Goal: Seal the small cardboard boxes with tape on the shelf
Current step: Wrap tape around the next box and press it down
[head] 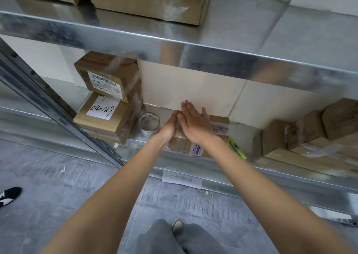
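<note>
Cardboard, light and stiff, is what both hands are working on: a small box (199, 137) sits on the metal shelf (242, 131), near its front edge, between a tape roll (149, 125) on its left and a green marker (237, 147) just to its right. The right hand (195, 124) lies flat on the box top, fingers (187, 108) stretched out and together, gripping nothing, apparently pressing tape down. The left hand (170, 127) rests edge-on against the box's left side, fingers nearly straight, bracing rather than clasping; whether it pinches a tape end I cannot tell. Glossy film shows on the box front, so some tape seems already on. A box this small should weigh little and slide easily on the slick metal, so it wants steadying at the sides while the palm smooths along the seam; the corners will dent if squeezed hard. Two taped boxes (110, 98) stand stacked further left, and more boxes (310, 133) lie well apart on the right.
</note>
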Available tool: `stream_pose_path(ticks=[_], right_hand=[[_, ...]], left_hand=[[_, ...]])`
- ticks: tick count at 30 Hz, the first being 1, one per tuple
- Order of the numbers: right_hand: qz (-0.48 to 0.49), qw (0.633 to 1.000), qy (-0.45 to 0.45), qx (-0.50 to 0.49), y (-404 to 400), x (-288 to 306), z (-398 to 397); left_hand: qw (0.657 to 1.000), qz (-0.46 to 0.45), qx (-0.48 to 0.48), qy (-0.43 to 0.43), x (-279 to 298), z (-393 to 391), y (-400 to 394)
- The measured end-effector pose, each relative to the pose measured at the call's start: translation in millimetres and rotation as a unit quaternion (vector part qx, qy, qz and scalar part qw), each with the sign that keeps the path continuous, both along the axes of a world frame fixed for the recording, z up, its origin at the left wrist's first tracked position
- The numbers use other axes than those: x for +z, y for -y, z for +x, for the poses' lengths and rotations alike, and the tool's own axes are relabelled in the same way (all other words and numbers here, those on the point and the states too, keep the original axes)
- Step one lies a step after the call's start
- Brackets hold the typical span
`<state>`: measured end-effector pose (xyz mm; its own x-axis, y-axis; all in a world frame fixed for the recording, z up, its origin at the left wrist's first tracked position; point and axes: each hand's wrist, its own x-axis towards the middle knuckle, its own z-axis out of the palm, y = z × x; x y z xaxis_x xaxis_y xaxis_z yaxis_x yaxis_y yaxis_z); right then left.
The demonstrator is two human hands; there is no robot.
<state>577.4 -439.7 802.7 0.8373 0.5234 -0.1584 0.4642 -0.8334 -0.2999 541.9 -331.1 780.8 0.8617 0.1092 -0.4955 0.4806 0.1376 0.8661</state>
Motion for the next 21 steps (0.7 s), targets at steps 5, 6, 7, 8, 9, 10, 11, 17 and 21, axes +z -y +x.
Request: stream_pose_path(ticks=[5,6,7,8,9,10,11,17,21], right_hand=[[-0.041,0.998,0.043,0.009,2.9,-8.6,-16.5],[-0.038,0.998,0.055,0.022,6.6,-8.1,-27.0],[-0.033,0.997,0.058,0.036,11.7,-7.6,-39.8],[-0.029,0.997,0.055,0.050,17.2,-7.7,-53.9],[-0.028,0.996,0.052,0.063,22.3,-8.2,-66.4],[-0.028,0.995,0.052,0.075,26.3,-8.8,-74.8],[-0.027,0.995,0.052,0.085,28.5,-8.7,-77.1],[0.134,0.982,0.099,-0.093,60.8,-3.2,-55.9],[0.394,0.851,-0.092,-0.336,91.1,-9.0,-65.0]], left_hand=[[1.000,0.013,0.019,-0.013,1.8,2.4,4.1],[0.999,0.013,0.030,-0.020,2.3,2.8,4.9],[0.999,0.016,0.038,-0.032,2.0,3.4,5.0],[0.998,0.016,0.044,-0.036,0.8,3.9,5.5],[0.998,0.018,0.046,-0.046,0.9,3.8,6.0],[0.998,0.018,0.048,-0.049,0.4,3.6,6.0],[0.997,0.018,0.052,-0.056,1.0,3.2,5.6],[0.982,0.021,0.177,-0.055,7.1,-2.2,8.3],[0.968,0.011,0.250,-0.032,-3.5,-24.3,-4.2]])
